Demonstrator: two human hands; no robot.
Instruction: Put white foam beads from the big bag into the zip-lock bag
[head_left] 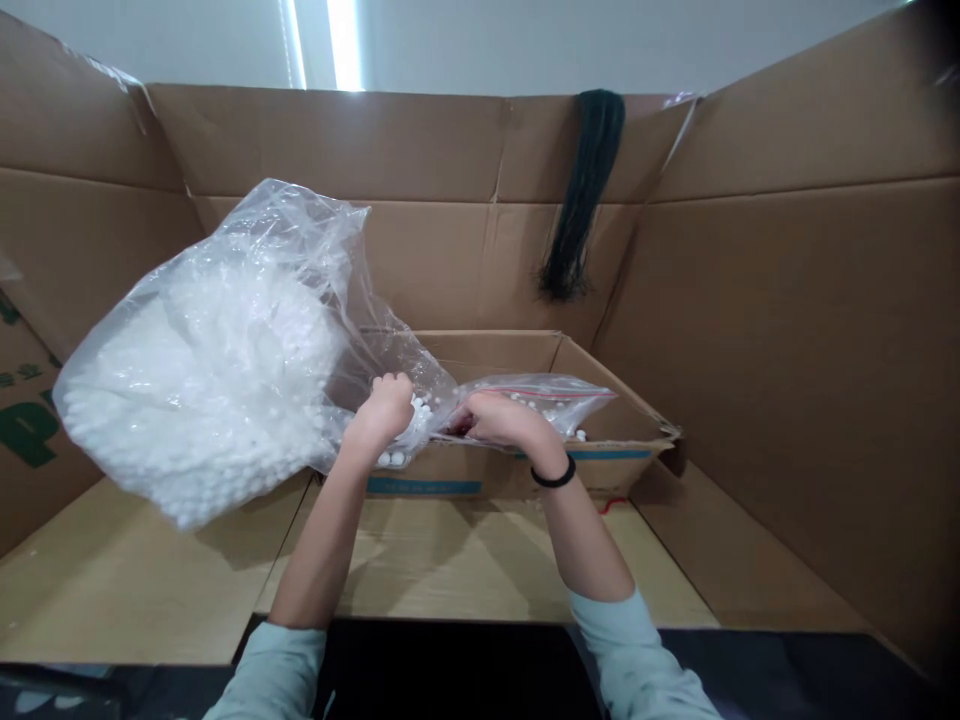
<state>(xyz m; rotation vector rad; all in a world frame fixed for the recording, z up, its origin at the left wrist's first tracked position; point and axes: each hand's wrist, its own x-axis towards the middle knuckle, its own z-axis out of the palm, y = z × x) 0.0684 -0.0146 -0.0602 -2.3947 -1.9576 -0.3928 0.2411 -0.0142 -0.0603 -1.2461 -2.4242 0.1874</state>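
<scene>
A large clear plastic bag (217, 370) full of small white balls leans at the left, its narrowed mouth reaching right over a low cardboard box (442, 470). My left hand (386, 408) is closed on the plastic near that mouth, with several white balls (420, 408) showing beside the fingers. Over the box, my right hand (499, 415) grips the edge of a clear zip-lock bag (577, 395) with a red seal line. Its fingertips are partly hidden where the two bags meet. A few white balls lie inside the zip-lock bag.
Tall cardboard walls (795, 330) stand around the wooden tabletop (435, 560). A bundle of dark green strands (589, 190) hangs over the back wall. A short red piece (613, 505) lies by the box's front right corner.
</scene>
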